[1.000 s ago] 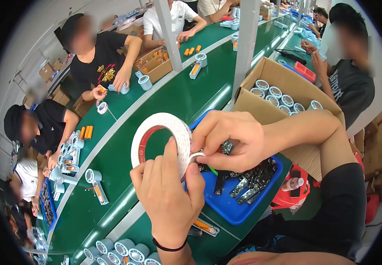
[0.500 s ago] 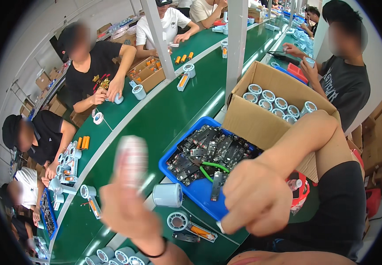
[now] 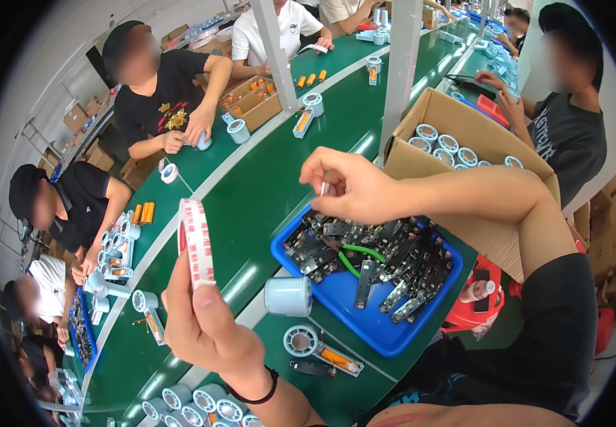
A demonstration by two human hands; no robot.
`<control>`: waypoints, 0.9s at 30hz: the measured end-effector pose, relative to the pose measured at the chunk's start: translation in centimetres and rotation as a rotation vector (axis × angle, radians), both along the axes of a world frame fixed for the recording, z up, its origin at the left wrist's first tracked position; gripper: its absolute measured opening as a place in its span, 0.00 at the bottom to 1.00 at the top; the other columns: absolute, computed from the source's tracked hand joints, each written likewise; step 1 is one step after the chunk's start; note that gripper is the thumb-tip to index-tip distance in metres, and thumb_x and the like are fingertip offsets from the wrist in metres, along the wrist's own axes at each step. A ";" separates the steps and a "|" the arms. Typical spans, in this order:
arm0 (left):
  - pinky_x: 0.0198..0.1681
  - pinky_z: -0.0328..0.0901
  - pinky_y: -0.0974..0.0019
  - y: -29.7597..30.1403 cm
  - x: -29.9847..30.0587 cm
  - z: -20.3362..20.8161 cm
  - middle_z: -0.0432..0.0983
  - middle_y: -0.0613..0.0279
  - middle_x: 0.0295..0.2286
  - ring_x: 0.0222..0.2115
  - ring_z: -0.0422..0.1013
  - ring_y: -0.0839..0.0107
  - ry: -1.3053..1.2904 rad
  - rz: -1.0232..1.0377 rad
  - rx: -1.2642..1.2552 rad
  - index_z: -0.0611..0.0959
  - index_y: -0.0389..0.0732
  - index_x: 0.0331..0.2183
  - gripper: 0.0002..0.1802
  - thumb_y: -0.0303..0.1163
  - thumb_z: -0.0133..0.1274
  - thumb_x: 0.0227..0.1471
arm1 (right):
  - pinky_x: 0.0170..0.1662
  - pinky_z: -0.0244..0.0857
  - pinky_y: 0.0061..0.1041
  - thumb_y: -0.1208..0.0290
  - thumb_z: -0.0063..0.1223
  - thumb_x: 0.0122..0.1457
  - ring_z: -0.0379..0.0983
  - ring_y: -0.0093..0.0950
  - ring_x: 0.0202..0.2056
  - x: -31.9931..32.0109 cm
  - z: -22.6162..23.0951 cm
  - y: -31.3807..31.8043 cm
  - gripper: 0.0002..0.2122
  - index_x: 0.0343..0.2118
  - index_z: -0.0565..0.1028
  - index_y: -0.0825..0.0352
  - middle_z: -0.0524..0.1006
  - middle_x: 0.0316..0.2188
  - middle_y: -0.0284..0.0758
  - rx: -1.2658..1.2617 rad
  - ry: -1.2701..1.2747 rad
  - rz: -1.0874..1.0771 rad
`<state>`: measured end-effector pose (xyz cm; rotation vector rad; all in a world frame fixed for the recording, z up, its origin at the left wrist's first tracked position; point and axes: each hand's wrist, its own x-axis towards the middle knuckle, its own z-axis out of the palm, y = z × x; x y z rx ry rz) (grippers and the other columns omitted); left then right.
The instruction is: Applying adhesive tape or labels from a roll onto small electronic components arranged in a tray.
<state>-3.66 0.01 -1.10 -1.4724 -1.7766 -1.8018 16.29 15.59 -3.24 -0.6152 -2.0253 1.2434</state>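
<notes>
My left hand (image 3: 212, 331) grips a roll of white tape with red print (image 3: 198, 249), held up over the green conveyor belt. My right hand (image 3: 354, 188) is raised above the far edge of a blue tray (image 3: 397, 338), its fingers pinched on a small white piece that looks like tape. Inside the tray lie many black circuit boards (image 3: 422, 267) and green-handled pliers (image 3: 363, 250). Beside the tray a light-blue cylindrical housing (image 3: 288, 297) lies on its side. Nearer to me is a round housing (image 3: 301, 341) with an orange battery in its handle, next to a dark board (image 3: 313, 368).
An open cardboard box (image 3: 468, 192) of round housings stands behind the tray. More housings (image 3: 204, 406) cluster at the near left edge. Co-workers sit across the green belt (image 3: 251, 192) and at the right. A grey post (image 3: 402, 71) rises beyond the box.
My right hand has moved up and away, from the tray's near right side to above its far edge. The tape roll in my left hand is no longer blurred. The view has shifted slightly.
</notes>
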 end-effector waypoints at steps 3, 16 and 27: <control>0.20 0.49 0.75 -0.7 -0.2 0.6 0.70 0.66 0.19 0.17 0.58 0.82 -0.142 -0.036 0.011 0.82 0.29 0.44 0.23 0.36 0.44 0.56 | 0.31 0.62 0.17 0.85 0.55 0.53 0.66 0.15 0.29 -1.0 -2.1 2.6 0.14 0.41 0.69 0.66 0.66 0.29 0.26 -0.053 -0.101 -0.069; 0.26 0.50 0.72 -3.3 -6.4 2.1 0.65 0.64 0.18 0.21 0.58 0.77 -0.347 0.018 0.238 0.79 0.32 0.29 0.20 0.38 0.41 0.61 | 0.28 0.68 0.26 0.74 0.61 0.48 0.75 0.24 0.23 -9.0 -6.9 21.6 0.14 0.39 0.75 0.69 0.80 0.27 0.34 0.076 -0.413 -0.420; 0.27 0.50 0.69 -4.0 -9.3 2.2 0.62 0.61 0.16 0.20 0.56 0.73 -0.480 0.019 0.428 0.70 0.36 0.21 0.22 0.40 0.38 0.62 | 0.26 0.69 0.25 0.73 0.64 0.46 0.75 0.24 0.22 -23.8 -7.6 9.8 0.17 0.40 0.75 0.70 0.82 0.29 0.37 -0.001 -0.500 0.039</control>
